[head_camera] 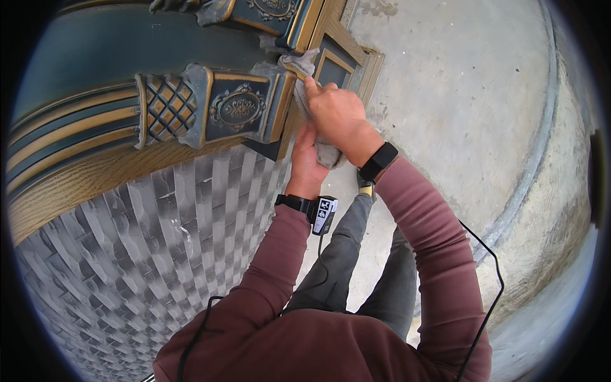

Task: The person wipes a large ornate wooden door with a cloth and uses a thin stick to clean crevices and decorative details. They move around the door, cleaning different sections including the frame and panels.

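A grey cloth [329, 153] lies bunched and stretched along the narrow outer edge of a carved pilaster. My right hand [338, 111] grips it from above, with the thumb and index finger pressed close to the moulding. Below, my left hand [308, 160] holds the lower bunch of the same cloth, palm partly turned up. Past my right fingertips the cloth's free end [303, 62] is tucked against the moulding. The carved block [238, 107] beside it is dark teal with gold-brown edges and an oval floral medallion. My fingers hide part of the cloth.
A gold lattice panel [171, 110] and striped moulding [71, 122] extend left. Below them is a grey brick-patterned wall [191, 205]. A framed base panel [334, 69] stands beyond my hands. Concrete floor [444, 95] spreads right. A black cable [496, 267] hangs by my right arm.
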Demonstrator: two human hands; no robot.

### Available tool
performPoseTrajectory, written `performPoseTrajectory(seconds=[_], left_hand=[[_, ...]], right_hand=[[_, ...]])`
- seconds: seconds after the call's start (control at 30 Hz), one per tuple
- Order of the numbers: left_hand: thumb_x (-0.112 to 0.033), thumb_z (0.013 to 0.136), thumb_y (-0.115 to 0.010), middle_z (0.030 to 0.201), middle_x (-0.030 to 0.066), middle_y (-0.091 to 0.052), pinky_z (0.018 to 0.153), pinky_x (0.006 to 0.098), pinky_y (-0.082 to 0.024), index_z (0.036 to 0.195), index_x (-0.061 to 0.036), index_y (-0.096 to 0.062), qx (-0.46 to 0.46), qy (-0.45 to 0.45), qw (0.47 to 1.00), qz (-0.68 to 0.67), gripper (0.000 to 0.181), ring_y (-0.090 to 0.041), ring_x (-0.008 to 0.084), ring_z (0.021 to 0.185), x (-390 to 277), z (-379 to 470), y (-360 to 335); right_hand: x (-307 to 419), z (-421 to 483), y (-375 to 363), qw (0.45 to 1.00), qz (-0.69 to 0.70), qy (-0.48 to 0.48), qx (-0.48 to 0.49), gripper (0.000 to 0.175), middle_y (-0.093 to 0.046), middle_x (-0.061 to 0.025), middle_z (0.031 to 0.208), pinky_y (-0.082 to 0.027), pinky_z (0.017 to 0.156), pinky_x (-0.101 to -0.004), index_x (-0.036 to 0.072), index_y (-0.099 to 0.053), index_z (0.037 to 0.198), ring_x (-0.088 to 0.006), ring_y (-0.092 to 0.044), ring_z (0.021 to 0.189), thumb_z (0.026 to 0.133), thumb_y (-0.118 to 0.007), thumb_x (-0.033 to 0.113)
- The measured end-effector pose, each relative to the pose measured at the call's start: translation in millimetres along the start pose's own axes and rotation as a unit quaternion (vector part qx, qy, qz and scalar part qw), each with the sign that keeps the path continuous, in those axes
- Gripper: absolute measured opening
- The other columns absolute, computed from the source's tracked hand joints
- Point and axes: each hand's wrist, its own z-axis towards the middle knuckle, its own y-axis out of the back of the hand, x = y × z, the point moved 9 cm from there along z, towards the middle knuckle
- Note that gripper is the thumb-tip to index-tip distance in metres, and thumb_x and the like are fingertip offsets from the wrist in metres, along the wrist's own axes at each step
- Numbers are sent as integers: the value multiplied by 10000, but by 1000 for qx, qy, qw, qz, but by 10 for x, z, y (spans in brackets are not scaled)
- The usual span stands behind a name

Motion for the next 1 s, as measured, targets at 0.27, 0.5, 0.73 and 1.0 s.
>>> performPoseTrajectory(seconds=[0.27, 0.5, 0.73, 1.0], left_hand=[[-214, 954, -479, 1144, 71, -592, 887, 352, -469, 1171, -49, -539, -42, -16, 997, 55, 279, -575, 206, 1049, -215, -121, 292], [-180, 949, -499, 1108, 75, -605, 850, 337, -488, 1129, -37, -551, -30, -39, 996, 71, 236, -598, 186, 997, -72, 5, 357], [-183, 948, -518, 1092, 60, -599, 845, 300, -468, 1128, -19, -562, -58, -3, 997, 59, 247, -570, 141, 973, -254, -205, 381], [-173, 946, -514, 1051, 54, -615, 810, 301, -488, 1125, -11, -561, -38, -1, 999, 11, 245, -594, 154, 944, -59, -170, 361]], right_hand=[[110, -176, -138, 998, 10, -68, -9, 545, -593, -195, 845, -540, 559, -371, -8, -435, 1316, -311, -646, 656, 797, -553, 107], [28, -181, -137, 998, -9, -57, -14, 576, -580, -173, 841, -529, 547, -376, 45, -408, 1353, -315, -641, 662, 798, -545, 115], [137, -273, -193, 990, 7, -138, 3, 601, -572, -149, 851, -521, 561, -383, 113, -378, 1386, -311, -633, 665, 805, -533, 119], [154, -359, -131, 993, 14, -113, -11, 588, -571, -155, 828, -522, 554, -385, 74, -409, 1356, -303, -634, 648, 789, -557, 127]])
